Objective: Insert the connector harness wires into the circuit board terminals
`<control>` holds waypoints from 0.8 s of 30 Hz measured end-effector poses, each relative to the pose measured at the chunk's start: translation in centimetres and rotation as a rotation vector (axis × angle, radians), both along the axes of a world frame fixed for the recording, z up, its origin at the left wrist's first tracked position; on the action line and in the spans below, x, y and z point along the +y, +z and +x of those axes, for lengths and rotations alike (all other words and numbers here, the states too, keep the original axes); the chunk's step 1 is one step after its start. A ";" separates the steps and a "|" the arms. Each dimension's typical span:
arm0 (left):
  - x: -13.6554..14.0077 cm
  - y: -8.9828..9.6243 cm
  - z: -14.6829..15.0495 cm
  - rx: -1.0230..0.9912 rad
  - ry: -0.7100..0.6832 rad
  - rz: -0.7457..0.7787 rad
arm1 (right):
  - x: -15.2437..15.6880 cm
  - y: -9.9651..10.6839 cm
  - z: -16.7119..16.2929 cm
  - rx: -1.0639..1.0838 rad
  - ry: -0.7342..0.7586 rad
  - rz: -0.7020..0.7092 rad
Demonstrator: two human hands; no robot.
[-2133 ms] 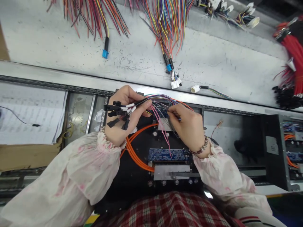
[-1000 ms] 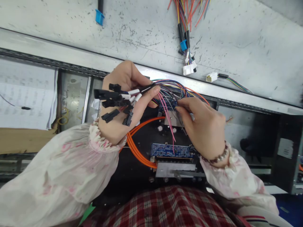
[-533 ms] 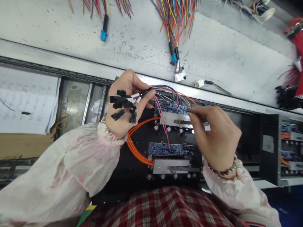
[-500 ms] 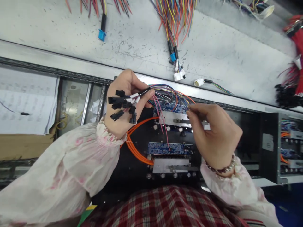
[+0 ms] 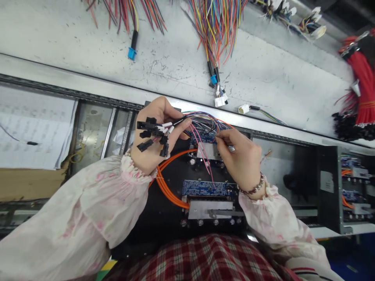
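Note:
My left hand (image 5: 159, 130) is closed around a wire bundle (image 5: 202, 114), with several black connectors (image 5: 150, 132) fanned out over its palm. Two pink wires (image 5: 202, 150) hang down from that grip. My right hand (image 5: 238, 156) pinches at the far side of the bundle, over the upper blue circuit board (image 5: 195, 136); its fingertips hide what exactly they hold. Below lies a second blue circuit board (image 5: 202, 188) with a silver metal plate (image 5: 209, 210). Orange cables (image 5: 164, 183) curve from the left to both boards.
Coloured wires (image 5: 215, 23) with blue and white connectors lie on the grey bench at the back. One white connector (image 5: 243, 109) rests near its front edge. Printed sheets (image 5: 38, 132) are at left, a red wire bundle (image 5: 361, 78) at right, and a black metal housing (image 5: 329, 187) below it.
My right hand has moved left along the wires, closer to my left hand. My left hand keeps its hold on the bundle. The view has shifted slightly.

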State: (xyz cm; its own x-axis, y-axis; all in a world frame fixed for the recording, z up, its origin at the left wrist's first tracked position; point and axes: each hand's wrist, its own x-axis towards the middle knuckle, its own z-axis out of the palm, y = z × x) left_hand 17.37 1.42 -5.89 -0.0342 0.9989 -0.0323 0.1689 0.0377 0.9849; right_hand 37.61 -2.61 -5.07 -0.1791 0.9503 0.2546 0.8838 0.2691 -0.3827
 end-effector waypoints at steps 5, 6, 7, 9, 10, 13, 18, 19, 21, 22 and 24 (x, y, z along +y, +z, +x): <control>0.0 -0.4 -0.1 -0.010 -0.003 0.068 | 0.4 0.0 0.0 -0.022 0.013 -0.005; 0.0 -0.4 -0.1 -0.007 0.001 0.074 | 0.1 0.3 0.0 -0.032 0.009 -0.002; 0.1 -0.5 -0.1 -0.001 0.003 0.079 | -0.4 0.6 0.1 -0.051 -0.010 0.013; 0.1 -0.6 -0.2 0.008 0.004 0.090 | -2.1 1.4 0.1 -0.103 -0.056 0.030; 0.2 -0.6 -0.2 0.012 0.005 0.094 | -3.2 1.7 0.1 -0.127 -0.061 0.002; 0.2 -0.5 -0.1 0.025 -0.001 0.095 | -6.5 2.3 0.1 -0.155 0.034 -0.228; 0.0 -0.5 0.2 -0.037 0.016 0.110 | -6.2 2.9 1.2 0.012 -0.042 -0.129; 0.0 -0.6 0.2 -0.042 0.011 0.114 | -5.3 3.0 1.8 0.016 -0.106 -0.027; 0.0 -0.8 0.1 -0.021 -0.003 0.130 | -3.4 2.7 2.9 -0.004 -0.190 0.099; 0.0 -0.9 0.0 0.004 -0.005 0.140 | -2.6 2.3 3.3 -0.014 -0.201 0.108; 0.1 -1.0 -0.1 0.069 0.004 0.159 | -1.5 1.1 4.0 -0.022 -0.184 0.073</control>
